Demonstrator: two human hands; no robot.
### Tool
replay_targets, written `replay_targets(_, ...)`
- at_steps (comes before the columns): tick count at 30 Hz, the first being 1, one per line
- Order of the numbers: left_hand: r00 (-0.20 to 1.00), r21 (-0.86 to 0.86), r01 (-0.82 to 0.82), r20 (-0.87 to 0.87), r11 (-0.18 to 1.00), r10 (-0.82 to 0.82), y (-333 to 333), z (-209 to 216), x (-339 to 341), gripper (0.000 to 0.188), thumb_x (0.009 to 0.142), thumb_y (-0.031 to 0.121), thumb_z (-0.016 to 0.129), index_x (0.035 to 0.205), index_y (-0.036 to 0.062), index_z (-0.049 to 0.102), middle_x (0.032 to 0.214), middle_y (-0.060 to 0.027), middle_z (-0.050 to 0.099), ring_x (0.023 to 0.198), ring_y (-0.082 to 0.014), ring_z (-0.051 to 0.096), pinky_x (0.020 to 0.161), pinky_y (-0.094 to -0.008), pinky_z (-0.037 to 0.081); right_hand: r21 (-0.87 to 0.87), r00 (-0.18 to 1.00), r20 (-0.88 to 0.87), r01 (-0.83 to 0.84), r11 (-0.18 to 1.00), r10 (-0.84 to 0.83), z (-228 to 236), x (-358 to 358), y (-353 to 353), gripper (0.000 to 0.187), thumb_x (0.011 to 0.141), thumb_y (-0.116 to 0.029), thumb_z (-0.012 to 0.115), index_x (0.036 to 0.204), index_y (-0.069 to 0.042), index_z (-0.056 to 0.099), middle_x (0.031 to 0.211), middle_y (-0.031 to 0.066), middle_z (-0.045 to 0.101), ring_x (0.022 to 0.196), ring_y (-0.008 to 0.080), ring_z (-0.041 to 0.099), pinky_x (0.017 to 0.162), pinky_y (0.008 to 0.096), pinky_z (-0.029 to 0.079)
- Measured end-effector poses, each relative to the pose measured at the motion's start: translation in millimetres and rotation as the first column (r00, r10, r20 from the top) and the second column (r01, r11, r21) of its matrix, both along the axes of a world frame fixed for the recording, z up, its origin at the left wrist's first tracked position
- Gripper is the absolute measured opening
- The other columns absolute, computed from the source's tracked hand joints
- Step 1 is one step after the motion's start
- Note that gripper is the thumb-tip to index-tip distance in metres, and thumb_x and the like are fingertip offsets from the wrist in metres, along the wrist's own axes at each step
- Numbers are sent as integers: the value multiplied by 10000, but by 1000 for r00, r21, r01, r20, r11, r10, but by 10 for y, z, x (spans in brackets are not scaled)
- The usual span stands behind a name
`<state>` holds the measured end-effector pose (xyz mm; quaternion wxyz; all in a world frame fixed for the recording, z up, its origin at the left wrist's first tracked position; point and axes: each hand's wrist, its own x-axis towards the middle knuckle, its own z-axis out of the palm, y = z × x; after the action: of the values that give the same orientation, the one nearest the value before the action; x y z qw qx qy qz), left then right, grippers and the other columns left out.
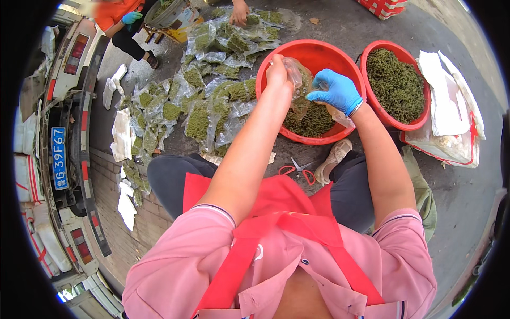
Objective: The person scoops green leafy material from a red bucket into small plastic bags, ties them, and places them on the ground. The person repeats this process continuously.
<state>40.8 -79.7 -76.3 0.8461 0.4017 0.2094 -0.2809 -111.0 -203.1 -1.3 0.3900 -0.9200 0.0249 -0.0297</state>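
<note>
My bare left hand [279, 76] is closed on the top of a clear plastic bag [302, 86] above a red tub [261, 91]. My right hand [337, 92], in a blue glove, has its fingers and thumb curled at the bag's other side, where clear plastic trails below the glove. Small green grains, like peppercorn-sized berries [311, 123], lie in the bottom of the tub under the bag. Close on the right stands a second red tub [363, 69], heaped with the same green berries [396, 87].
Many clear bags of green berries [197, 122] cover the ground at left. Red-handled scissors [298, 170] lie by my shoe. A white foam box [451, 141] stands right; a truck's rear [69, 133] is left. Another person's hand [240, 13] reaches among the bags; a gloved person [130, 18] sits beyond.
</note>
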Motion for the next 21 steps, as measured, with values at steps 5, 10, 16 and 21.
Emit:
replay_targets(5, 999, 178, 3, 35, 984, -10, -264, 547, -456, 176, 825, 235, 490, 853, 63, 512, 758, -37, 501, 605, -130, 467, 505, -294, 430, -191, 991, 131, 39, 981, -14, -48, -17, 183, 339, 713, -370, 662, 894, -94, 588, 792, 87, 573, 767, 282, 570, 677, 342, 451)
replay_targets(10, 991, 124, 66, 104, 990, -79, -206, 558, -375, 179, 821, 212, 507, 855, 37, 507, 720, -45, 503, 594, -143, 486, 513, -311, 450, 189, 979, 203, -3, 982, -35, -247, 94, 28, 234, 769, -286, 635, 865, -74, 607, 796, 79, 582, 713, 247, 564, 657, 318, 452)
replay_targets(16, 972, 93, 190, 119, 977, -200, -181, 514, -366, 170, 826, 214, 491, 857, 47, 509, 782, -55, 559, 665, -176, 544, 575, -334, 456, 383, 999, 34, 19, 924, -35, -262, 151, 54, 345, 760, -365, 650, 892, -49, 614, 722, 93, 585, 646, 207, 555, 632, 318, 453)
replay_targets(21, 873, 317, 280, 309, 906, -377, 92, 670, -452, 226, 831, 246, 481, 939, 52, 521, 926, -66, 606, 791, -183, 598, 710, -341, 448, 331, 976, -72, 217, 918, -205, -380, 231, -110, 297, 809, -305, 576, 843, -16, 637, 704, 133, 618, 629, 198, 579, 617, 324, 454)
